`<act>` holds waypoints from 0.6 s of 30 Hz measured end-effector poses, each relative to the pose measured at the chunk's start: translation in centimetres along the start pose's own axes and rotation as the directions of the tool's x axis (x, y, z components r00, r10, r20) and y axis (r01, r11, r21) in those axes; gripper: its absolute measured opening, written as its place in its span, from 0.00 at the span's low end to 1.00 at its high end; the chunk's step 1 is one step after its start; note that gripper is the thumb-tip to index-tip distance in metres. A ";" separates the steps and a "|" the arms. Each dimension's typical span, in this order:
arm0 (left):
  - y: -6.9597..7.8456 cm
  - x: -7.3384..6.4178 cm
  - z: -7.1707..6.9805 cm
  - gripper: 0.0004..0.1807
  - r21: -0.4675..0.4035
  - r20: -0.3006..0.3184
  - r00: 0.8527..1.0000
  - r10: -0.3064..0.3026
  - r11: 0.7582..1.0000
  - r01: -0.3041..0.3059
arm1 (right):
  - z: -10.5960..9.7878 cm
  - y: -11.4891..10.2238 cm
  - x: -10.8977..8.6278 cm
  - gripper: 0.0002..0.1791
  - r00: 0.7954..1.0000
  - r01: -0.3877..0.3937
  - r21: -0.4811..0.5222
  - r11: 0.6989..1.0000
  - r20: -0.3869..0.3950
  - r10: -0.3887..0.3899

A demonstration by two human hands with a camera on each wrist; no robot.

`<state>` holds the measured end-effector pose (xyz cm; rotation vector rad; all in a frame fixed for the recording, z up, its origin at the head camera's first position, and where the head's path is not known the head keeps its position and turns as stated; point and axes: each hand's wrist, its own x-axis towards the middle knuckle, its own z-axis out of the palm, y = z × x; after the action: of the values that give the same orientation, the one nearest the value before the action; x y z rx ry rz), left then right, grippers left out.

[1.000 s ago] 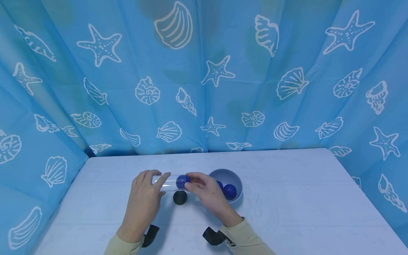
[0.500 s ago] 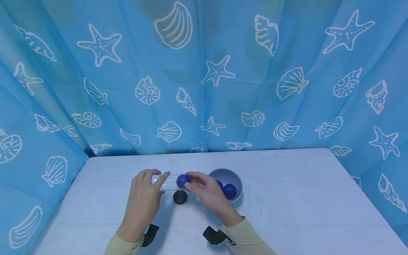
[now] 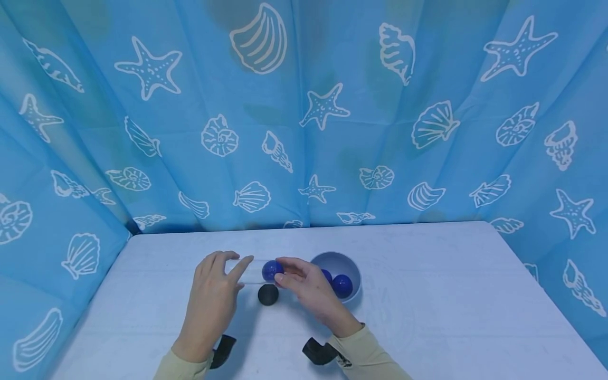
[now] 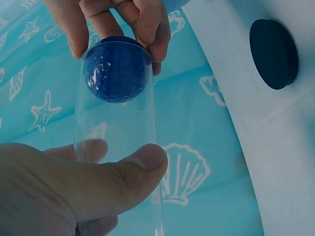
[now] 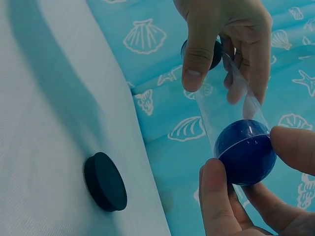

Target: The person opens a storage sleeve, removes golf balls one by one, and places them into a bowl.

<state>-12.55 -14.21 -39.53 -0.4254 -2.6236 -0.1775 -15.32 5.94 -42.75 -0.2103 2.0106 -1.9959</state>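
Observation:
My left hand (image 3: 211, 301) grips a clear tube (image 4: 118, 125), held lengthwise above the table, with the thumb on one side and fingers on the other. A dimpled blue golf ball (image 3: 272, 271) sits at the tube's right-hand mouth, partly inside it; the rim crosses the ball in the right wrist view. My right hand (image 3: 311, 290) pinches the ball at that mouth between thumb and fingers. At the tube's far end, a dark cap (image 5: 217, 55) shows behind the left hand. A loose black cap (image 3: 268, 294) lies on the table below the tube.
A grey-blue bowl (image 3: 332, 259) holding blue balls (image 3: 342, 285) stands just right of my right hand, partly hidden by it. The white table (image 3: 451, 295) extends to both sides. A blue curtain with shell prints (image 3: 342, 153) hangs behind its far edge.

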 end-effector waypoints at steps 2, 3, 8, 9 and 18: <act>0.0 0.0 0.0 0.32 -0.002 0.000 1.000 -0.001 1.000 0.001 | 0.0 -0.1 0.0 0.27 1.000 -0.004 0.003 1.000 0.001 0.004; 0.0 0.0 0.0 0.32 -0.003 0.000 1.000 -0.001 1.000 0.001 | 0.0 -0.1 0.0 0.27 1.000 -0.005 0.006 1.000 0.002 0.005; 0.0 0.0 0.0 0.32 -0.007 0.001 1.000 -0.002 1.000 0.002 | -0.1 -0.1 -0.1 0.27 1.000 -0.005 0.019 1.000 0.010 0.005; 0.0 0.0 0.0 0.32 -0.009 0.000 1.000 -0.002 1.000 0.002 | -0.1 -0.1 -0.1 0.27 1.000 -0.004 0.022 1.000 0.013 0.004; -0.1 0.1 -0.1 0.33 -0.014 -0.003 1.000 -0.008 1.000 0.008 | -0.3 0.1 0.1 0.27 0.999 0.008 0.042 0.999 0.038 -0.010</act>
<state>-12.65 -14.27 -39.41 -0.4186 -2.6225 -0.1986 -15.53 6.15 -42.83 -0.2463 1.9468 -2.0217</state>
